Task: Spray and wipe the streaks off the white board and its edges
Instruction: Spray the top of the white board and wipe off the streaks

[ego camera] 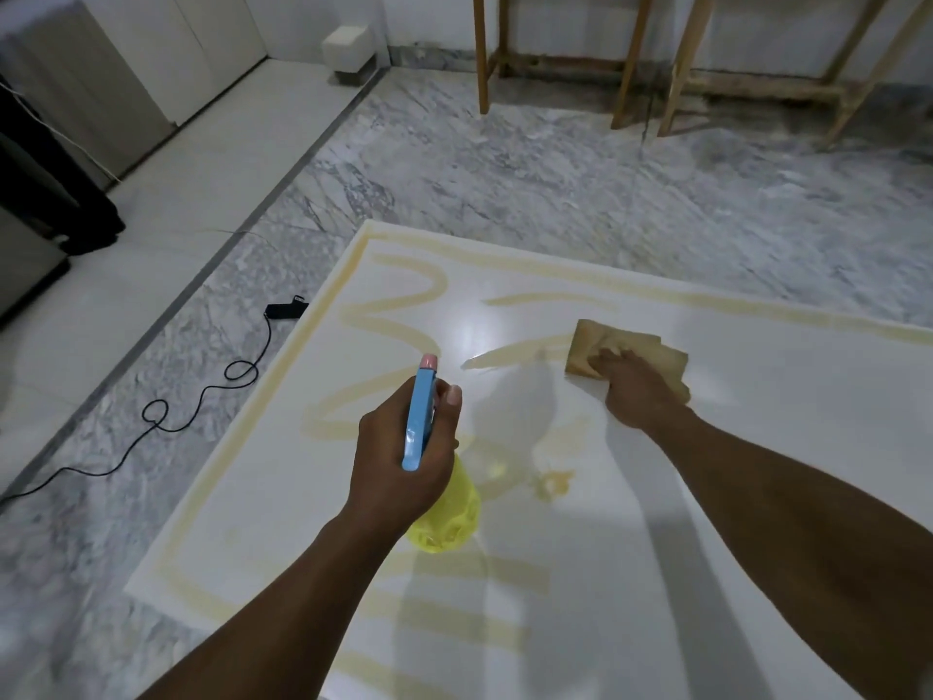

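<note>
A large white board (pixel 732 447) lies flat on the marble floor, marked with yellowish streaks (pixel 389 320) across its face and along its left and far edges. My left hand (pixel 404 457) grips a spray bottle (pixel 444 517) with a yellow body and a blue trigger head with a pink nozzle, held above the board's middle. My right hand (pixel 636 391) presses a folded tan cloth (pixel 595 346) onto the board at the end of a streak, fingers curled over the cloth's near edge.
A black cable (pixel 202 401) with a small black plug block (pixel 287 309) snakes over the floor left of the board. Wooden frame legs (pixel 626 63) stand at the back wall. A white box (pixel 348 48) sits at the far left, dark furniture at the left edge.
</note>
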### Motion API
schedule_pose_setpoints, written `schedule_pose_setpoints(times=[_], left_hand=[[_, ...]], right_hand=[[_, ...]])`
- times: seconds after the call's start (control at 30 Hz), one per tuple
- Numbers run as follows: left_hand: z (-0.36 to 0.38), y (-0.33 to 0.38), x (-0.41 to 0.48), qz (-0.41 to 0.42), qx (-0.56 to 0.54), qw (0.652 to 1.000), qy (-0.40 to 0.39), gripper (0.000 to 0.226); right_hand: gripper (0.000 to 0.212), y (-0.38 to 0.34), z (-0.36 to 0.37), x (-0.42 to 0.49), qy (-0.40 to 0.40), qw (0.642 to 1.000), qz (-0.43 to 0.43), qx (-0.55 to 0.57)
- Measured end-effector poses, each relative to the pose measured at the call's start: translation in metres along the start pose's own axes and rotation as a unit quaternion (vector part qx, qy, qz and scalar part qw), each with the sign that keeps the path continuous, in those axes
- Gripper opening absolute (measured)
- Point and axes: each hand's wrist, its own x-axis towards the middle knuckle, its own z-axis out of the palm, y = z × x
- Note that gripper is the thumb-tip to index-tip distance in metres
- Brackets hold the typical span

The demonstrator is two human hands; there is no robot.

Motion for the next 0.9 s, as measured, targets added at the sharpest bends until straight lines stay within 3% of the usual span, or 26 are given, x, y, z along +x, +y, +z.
schedule_pose_setpoints(times=[0.1,0.2,0.27,0.57,0.67,0.9], left_hand=[[-0.004,-0.006,-0.002,-0.004,0.003,1.0,0.002,0.026],[-0.013,-0.009,-0.011,-0.002,-0.003,1.0,0.002,0.025],[-0.021,-0.011,-0.021,0.007,-0.001,1.0,-0.001,0.027],[-0.069,-0.023,-0.094,0.041,-0.02,0.999,-0.021,0.033],[-0.088,-0.03,-0.121,0.053,-0.01,0.998,-0.021,0.031],[-0.122,-0.04,-0.174,0.075,-0.018,0.997,-0.031,0.038]], right_hand=[[0.064,0.015,0.04,-0.004,0.074,0.994,-0.072,-0.025],[0.064,0.014,0.053,-0.024,0.073,0.994,-0.086,-0.011],[0.064,0.004,0.068,-0.044,0.115,0.988,-0.101,-0.009],[0.08,-0.047,0.142,-0.157,0.131,0.978,-0.157,-0.036],[0.07,-0.064,0.167,-0.193,0.168,0.973,-0.155,-0.04],[0.071,-0.108,0.211,-0.27,0.142,0.986,-0.066,0.056]])
